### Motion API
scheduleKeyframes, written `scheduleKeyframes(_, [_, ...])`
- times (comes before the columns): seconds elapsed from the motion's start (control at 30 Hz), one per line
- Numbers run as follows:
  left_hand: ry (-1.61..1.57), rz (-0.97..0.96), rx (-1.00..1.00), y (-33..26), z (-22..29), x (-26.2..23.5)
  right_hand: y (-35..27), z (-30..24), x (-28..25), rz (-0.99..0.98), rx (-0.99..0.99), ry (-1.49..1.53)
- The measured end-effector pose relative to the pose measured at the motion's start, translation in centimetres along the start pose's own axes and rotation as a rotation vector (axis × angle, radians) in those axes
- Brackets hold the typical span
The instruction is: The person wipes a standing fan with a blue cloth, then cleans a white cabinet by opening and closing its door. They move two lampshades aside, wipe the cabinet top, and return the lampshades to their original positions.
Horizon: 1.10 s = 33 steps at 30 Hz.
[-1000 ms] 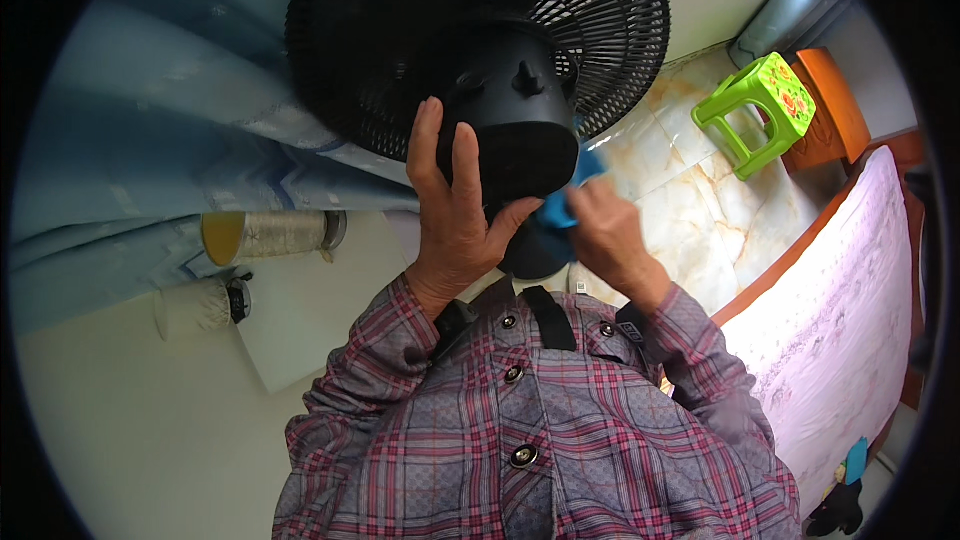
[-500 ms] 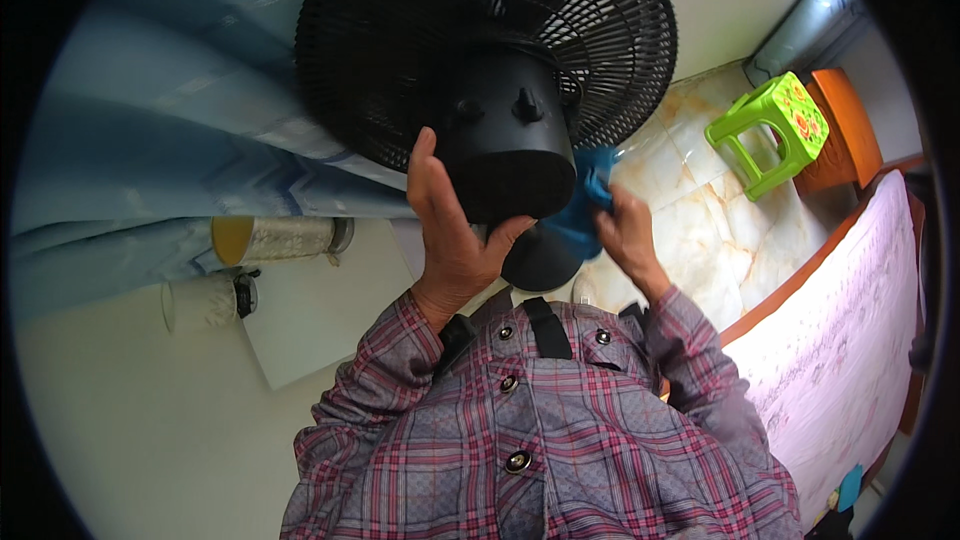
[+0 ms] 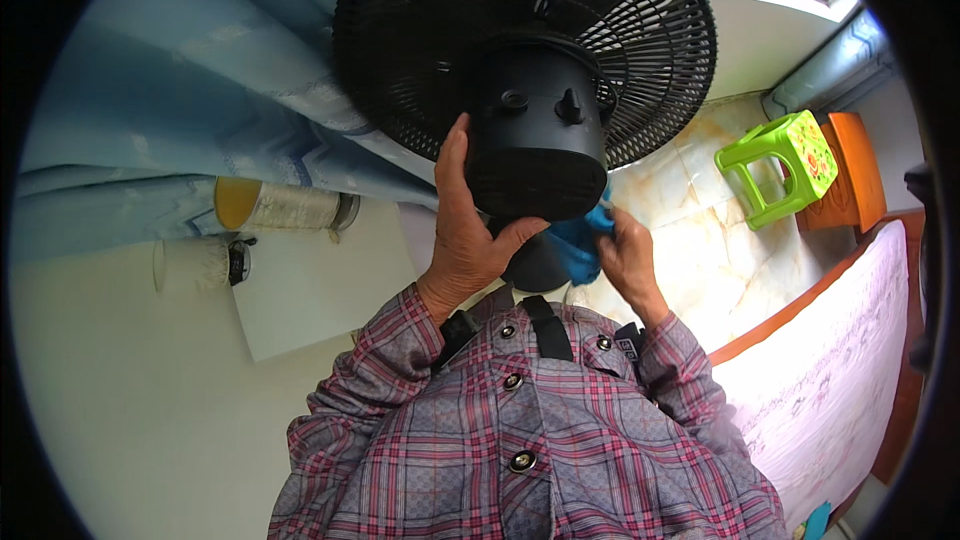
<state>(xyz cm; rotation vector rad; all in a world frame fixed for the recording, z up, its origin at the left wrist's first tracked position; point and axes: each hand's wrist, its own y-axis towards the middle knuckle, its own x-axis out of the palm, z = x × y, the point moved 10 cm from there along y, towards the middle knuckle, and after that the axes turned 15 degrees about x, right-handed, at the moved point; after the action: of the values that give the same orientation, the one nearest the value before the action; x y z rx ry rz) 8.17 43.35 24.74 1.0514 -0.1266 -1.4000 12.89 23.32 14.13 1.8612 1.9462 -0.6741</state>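
A black standing fan (image 3: 535, 130) fills the upper middle, the back of its motor housing toward me and its round grille (image 3: 655, 50) beyond. My left hand (image 3: 467, 230) grips the housing from the left, fingers up its side and thumb along its lower rim. On the right, my right hand (image 3: 628, 255) is closed on a bunched blue cloth (image 3: 577, 248) just under the housing's right edge. Part of the cloth is hidden behind the housing and the fingers. Below the housing, the dark lower part of the fan (image 3: 535, 268) shows between my hands.
Blue curtains (image 3: 150, 110) hang at the left, beside a white surface (image 3: 310, 290) with two cylindrical containers (image 3: 295, 208). To the right are a green stool (image 3: 790, 170), a wooden cabinet (image 3: 855, 175) and a bed with a pale pink cover (image 3: 820, 390). The floor (image 3: 690, 250) is marble-patterned tile.
The fan and my left hand sit further right in the picture, and the view has shifted. The right hand with the blue cloth is slightly lower beside the housing.
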Motion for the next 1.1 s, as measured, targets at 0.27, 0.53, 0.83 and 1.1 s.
scheduleKeyframes(0.27, [-0.053, -0.028, -0.113, -1.0, -0.6, 0.2, -0.6, -4.0, -12.0, 0.605, -0.311, 0.133])
scheduleKeyframes(0.53, [-0.122, 0.018, -0.240, -1.7, -1.0, 0.4, -0.8, 1.0, -2.0, 0.086, -0.084, -0.103])
scheduleKeyframes(0.83, [-0.080, 0.110, -0.184, -1.6, 0.2, 0.2, -0.4, -4.1, -14.4, 0.644, -0.270, -0.086])
scheduleKeyframes(1.1, [0.126, 0.172, -0.189, -2.8, 2.8, -0.3, 0.1, 0.5, -0.6, -0.276, -0.127, 0.153])
